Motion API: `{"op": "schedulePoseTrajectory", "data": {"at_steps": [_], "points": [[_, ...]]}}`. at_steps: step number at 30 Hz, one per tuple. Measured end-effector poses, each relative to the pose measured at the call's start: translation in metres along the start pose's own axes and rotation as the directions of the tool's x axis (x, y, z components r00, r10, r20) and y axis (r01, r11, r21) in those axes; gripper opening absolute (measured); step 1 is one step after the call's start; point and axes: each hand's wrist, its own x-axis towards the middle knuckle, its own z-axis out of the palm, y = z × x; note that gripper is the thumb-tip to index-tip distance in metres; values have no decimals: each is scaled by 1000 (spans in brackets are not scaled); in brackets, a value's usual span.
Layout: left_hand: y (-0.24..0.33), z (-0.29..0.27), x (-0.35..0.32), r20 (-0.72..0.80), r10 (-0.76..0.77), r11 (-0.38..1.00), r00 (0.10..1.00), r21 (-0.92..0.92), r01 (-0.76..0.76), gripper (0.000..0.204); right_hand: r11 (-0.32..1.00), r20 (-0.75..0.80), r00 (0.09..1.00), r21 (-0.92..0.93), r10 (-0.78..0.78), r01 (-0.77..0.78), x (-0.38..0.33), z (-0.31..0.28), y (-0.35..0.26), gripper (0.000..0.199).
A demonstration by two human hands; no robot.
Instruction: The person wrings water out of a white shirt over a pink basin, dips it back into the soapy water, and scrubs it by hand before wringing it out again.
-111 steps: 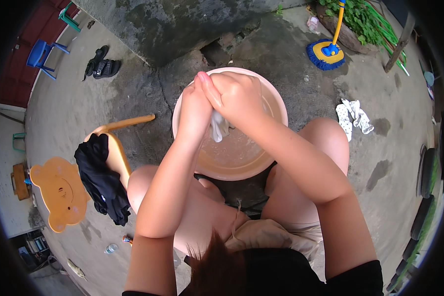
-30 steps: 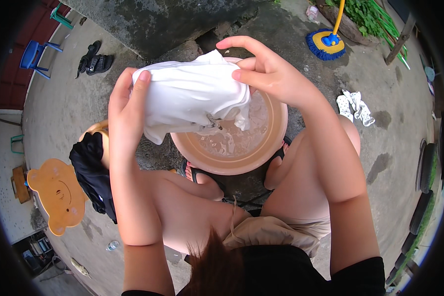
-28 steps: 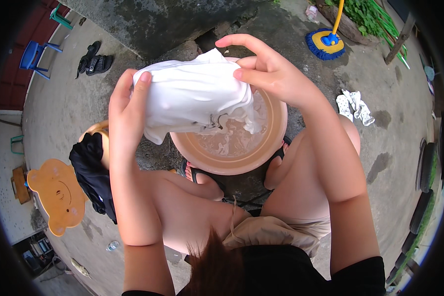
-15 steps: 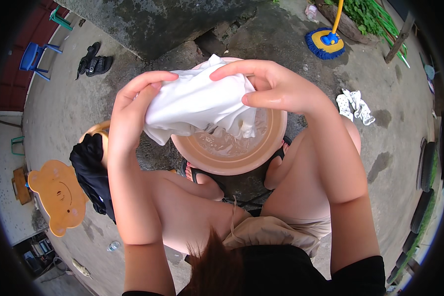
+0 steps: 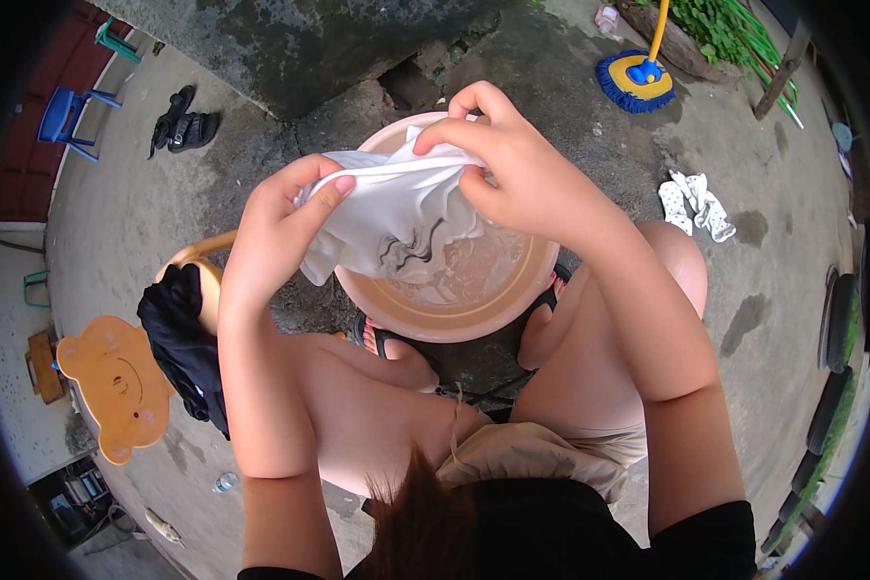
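Holding one soft white cloth (image 5: 387, 217) by its upper edge, two bare hands fill the middle of the head view. Here's the left hand (image 5: 280, 217), half closed, thumb pressed over the edge with its fingers behind. And the right hand (image 5: 507, 159), curled loosely, pinches the other end between thumb and forefinger! Dark wavy marks crease the cloth as it hangs over one round, pale peach plastic basin (image 5: 445, 332); whether its hem meets the cloudy water inside, I cannot tell. Two feet in dark sandals flank the basin, one each side. Out left, one black garment (image 5: 186, 338) drapes beside one flat, orange, bear-faced panel (image 5: 116, 387); farther off lie two black strappy sandals (image 5: 191, 130), near one blue plastic chair (image 5: 63, 114). Over right, one blue-fringed yellow mop (image 5: 638, 82), plus white dotted fabric (image 5: 696, 208), pieces hard to count, on grey concrete.
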Motion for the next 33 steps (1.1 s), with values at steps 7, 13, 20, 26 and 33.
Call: {"op": "schedulePoseTrajectory", "data": {"at_steps": [7,13,20,26,33], "points": [[-7,7,5,-115,11,999,993,-32,-15,31,995,-150,989,101,20,-5,7,6,10,17],[10,38,17,-335,-157,946,929,-322,43,46,923,-171,959,351,228,-157,19,28,-8,25],[12,72,27,-262,-168,857,950,-515,10,46,926,-547,770,-349,-328,146,45,56,-7,33],[9,70,26,-231,-215,813,949,-580,43,44,979,-541,821,-176,-181,100,43,68,-14,36],[19,43,18,-194,-28,518,981,-842,-151,34,547,292,955,790,58,-275,35,24,-5,60]]}}
